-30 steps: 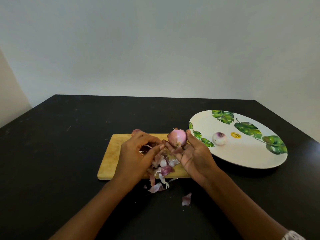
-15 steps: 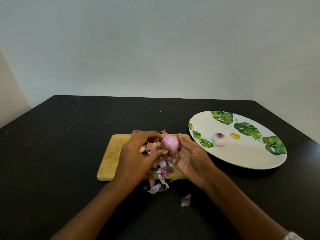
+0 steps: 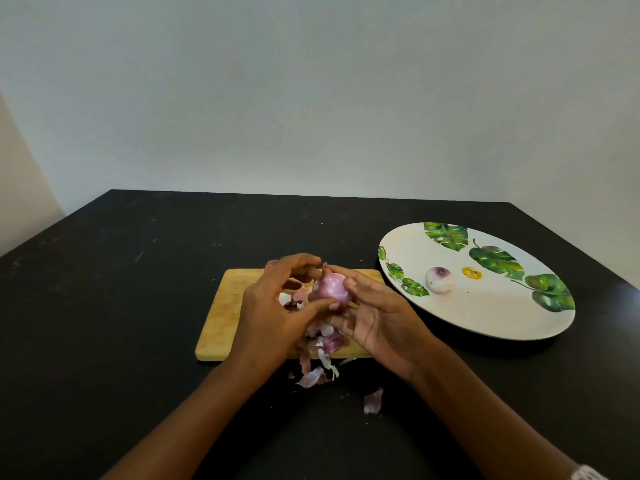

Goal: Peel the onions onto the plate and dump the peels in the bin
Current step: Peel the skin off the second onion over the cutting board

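1. Reference: clock directions are read in the head view, with 12 o'clock pointing away from the person.

2. Nearest item: 1 loose peel [image 3: 373,400] lies on the black table [image 3: 138,306], apart from the rest, at 5 o'clock from the cutting board [image 3: 221,317].

3. A heap of peels [image 3: 317,374] spills over the board's near edge at 6 o'clock onto the table. Its upper part lies on the board, under the hands.

4. Left hand [image 3: 273,313]: fingers and thumb are curled round the held onion [image 3: 329,289] from its 9 o'clock side, with the thumb low on its front and the index finger arched over its top.

5. Right hand [image 3: 377,320]: it grips the same onion from the 3 o'clock side. The thumb presses its upper right face and the curled fingers support it from below.

6. Location of the held onion: raised above the middle of the board, between both hands. Its purple-pink skin is partly on, and its tip points toward 11 o'clock.

7. The board lies flat, with its long side across the view.

8. The plate [image 3: 485,317], white with green leaf prints, lies at 3 o'clock from the board, just beside its far right corner.

9. 1 peeled onion [image 3: 440,279] rests on the plate, left of centre, with a yellow mark [image 3: 471,273] just beside it at 3 o'clock.
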`<state>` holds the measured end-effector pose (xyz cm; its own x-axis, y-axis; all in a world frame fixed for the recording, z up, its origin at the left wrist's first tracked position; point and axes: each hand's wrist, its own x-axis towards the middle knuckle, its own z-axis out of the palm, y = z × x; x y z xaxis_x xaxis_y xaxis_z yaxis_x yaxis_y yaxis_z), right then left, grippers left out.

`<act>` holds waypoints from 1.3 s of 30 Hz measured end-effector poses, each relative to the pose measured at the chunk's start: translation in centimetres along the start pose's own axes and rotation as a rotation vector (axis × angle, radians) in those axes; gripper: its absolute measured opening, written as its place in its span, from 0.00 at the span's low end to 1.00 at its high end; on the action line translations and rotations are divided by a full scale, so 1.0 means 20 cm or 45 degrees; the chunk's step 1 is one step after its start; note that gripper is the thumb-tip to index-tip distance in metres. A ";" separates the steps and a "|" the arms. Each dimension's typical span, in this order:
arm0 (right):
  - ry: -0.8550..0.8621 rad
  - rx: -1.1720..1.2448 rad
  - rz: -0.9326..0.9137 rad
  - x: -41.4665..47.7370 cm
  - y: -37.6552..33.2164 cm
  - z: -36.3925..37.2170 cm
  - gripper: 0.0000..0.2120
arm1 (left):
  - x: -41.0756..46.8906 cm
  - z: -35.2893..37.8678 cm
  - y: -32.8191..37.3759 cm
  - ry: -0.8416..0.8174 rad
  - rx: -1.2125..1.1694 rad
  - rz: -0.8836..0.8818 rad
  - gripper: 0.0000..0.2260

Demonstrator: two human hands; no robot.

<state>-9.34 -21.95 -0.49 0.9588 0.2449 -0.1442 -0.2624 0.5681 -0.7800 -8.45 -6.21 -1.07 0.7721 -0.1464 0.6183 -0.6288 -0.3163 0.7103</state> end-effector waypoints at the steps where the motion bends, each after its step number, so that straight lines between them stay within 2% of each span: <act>1: 0.000 -0.007 0.003 0.00 0.00 0.00 0.16 | 0.00 0.00 0.00 0.017 -0.047 -0.053 0.19; 5: 0.000 -0.039 0.008 0.00 0.01 0.01 0.17 | 0.02 -0.01 0.00 0.069 -0.118 -0.173 0.15; 9: -0.009 -0.088 -0.011 0.00 0.02 0.00 0.16 | 0.02 -0.02 0.01 0.077 -0.158 -0.193 0.13; 13: 0.015 -0.166 -0.081 0.02 0.04 -0.02 0.19 | 0.02 -0.01 0.01 0.129 -0.158 -0.232 0.12; 17: 0.027 -0.218 -0.114 0.03 0.04 -0.03 0.19 | 0.01 -0.01 0.01 0.127 -0.169 -0.264 0.13; 24: -0.008 -0.225 -0.097 0.03 0.05 -0.03 0.19 | 0.02 -0.01 0.03 0.077 -0.149 -0.195 0.12; 27: 0.010 -0.265 -0.122 0.03 0.05 -0.03 0.17 | 0.01 0.00 0.03 0.043 -0.111 -0.149 0.12; 30: 0.047 -0.345 -0.182 0.03 0.06 -0.02 0.13 | 0.00 0.01 0.01 0.023 0.010 -0.093 0.14; 34: 0.162 -0.556 -0.330 0.03 0.07 -0.01 0.13 | 0.00 0.01 -0.01 0.037 0.117 -0.038 0.15; 39: 0.210 -0.799 -0.571 0.02 0.08 0.00 0.13 | 0.00 0.01 0.00 0.061 0.019 -0.170 0.13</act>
<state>-9.46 -20.96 -1.84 0.9753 -0.0504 0.2152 0.2165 0.0233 -0.9760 -8.43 -6.52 -1.06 0.8432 -0.0576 0.5345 -0.5194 -0.3439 0.7823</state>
